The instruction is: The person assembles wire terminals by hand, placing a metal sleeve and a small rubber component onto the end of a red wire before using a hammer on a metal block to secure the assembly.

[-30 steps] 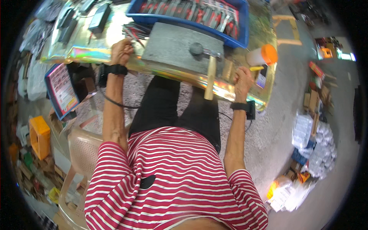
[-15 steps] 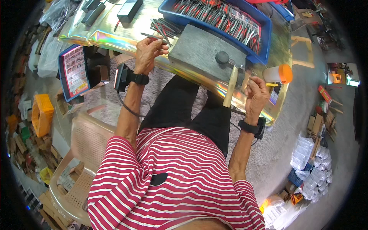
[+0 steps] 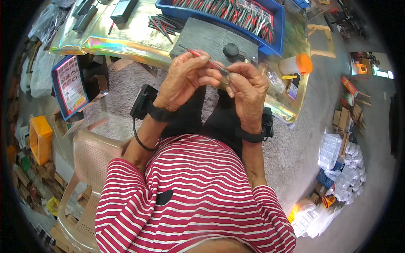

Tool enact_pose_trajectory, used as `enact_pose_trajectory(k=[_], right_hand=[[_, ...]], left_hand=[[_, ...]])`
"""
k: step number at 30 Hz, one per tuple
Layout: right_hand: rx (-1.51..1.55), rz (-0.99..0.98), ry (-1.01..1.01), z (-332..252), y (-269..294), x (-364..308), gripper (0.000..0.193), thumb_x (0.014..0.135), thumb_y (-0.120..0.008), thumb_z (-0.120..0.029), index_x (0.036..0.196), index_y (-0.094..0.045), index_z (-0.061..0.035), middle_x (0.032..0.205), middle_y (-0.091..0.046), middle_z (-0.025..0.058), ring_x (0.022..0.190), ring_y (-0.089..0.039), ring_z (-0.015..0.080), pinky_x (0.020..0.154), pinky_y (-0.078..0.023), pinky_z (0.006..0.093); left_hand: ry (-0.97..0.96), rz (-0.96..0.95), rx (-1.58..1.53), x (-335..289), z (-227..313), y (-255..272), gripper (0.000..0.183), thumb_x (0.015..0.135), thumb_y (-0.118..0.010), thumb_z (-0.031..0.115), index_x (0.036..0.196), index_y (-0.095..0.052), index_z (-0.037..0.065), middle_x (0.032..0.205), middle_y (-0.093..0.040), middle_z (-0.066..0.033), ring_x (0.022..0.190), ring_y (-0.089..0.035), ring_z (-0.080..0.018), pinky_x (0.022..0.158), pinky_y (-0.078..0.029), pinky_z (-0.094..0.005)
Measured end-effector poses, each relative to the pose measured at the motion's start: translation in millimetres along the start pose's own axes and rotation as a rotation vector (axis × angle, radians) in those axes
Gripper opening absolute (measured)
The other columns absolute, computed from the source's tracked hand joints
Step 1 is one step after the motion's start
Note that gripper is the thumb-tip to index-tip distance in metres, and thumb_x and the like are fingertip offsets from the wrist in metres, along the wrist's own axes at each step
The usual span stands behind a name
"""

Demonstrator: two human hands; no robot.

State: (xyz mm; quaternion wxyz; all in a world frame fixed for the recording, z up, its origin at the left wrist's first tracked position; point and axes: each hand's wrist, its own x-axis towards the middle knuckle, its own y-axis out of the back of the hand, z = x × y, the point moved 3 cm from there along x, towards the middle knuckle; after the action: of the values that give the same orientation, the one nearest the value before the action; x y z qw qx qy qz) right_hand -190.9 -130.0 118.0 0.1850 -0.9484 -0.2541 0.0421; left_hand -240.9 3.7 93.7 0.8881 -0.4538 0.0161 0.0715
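Above the table's near edge, my left hand (image 3: 183, 80) is closed around a slim red-and-grey pen-like rod (image 3: 214, 64), its dark tip pointing up and left. My right hand (image 3: 248, 90) pinches the rod's other end, with fingertips close to those of the left. Just beyond both hands lies a dark grey slab (image 3: 198, 36). On it rests a mallet (image 3: 230, 50) with a round black head; my right hand hides most of its handle. A loose pile of similar rods (image 3: 165, 25) lies left of the slab.
A blue tray (image 3: 276, 48) full of red and grey rods stands behind the slab. To the right is a jar with an orange lid (image 3: 303, 63), beside clear plastic wrap (image 3: 274, 78). Dark boxes (image 3: 123, 11) sit far left on the gold-covered table. A plastic chair (image 3: 95, 156) stands at my left.
My hands have come together in front of the slab, the left moving right and the right moving left. My right fingers now grip the rod's end too. The view has shifted slightly.
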Motion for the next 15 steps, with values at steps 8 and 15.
enact_pose_trajectory(k=[8, 15], right_hand=[[-0.013, 0.014, 0.041, -3, 4, -6, 0.010, 0.074, -0.053, 0.001, 0.084, -0.054, 0.0037, 0.065, -0.054, 0.0043, 0.047, -0.043, 0.0048, 0.041, -0.035, 0.0174], [-0.020, 0.014, 0.018, -4, 6, -8, 0.012, 0.074, -0.054, 0.000, 0.085, -0.052, 0.0037, 0.068, -0.054, 0.0049, 0.047, -0.043, 0.0042, 0.040, -0.033, 0.0168]], left_hand=[[0.066, -0.020, -0.109, 2, -16, -7, 0.016, 0.085, -0.047, 0.013, 0.091, -0.049, -0.002, 0.089, -0.057, -0.0176, 0.072, -0.060, -0.0178, 0.058, -0.053, -0.0219], [0.077, -0.022, -0.125, 2, -21, -4, 0.016, 0.085, -0.047, 0.013, 0.091, -0.050, -0.002, 0.089, -0.057, -0.0179, 0.070, -0.060, -0.0180, 0.056, -0.053, -0.0225]])
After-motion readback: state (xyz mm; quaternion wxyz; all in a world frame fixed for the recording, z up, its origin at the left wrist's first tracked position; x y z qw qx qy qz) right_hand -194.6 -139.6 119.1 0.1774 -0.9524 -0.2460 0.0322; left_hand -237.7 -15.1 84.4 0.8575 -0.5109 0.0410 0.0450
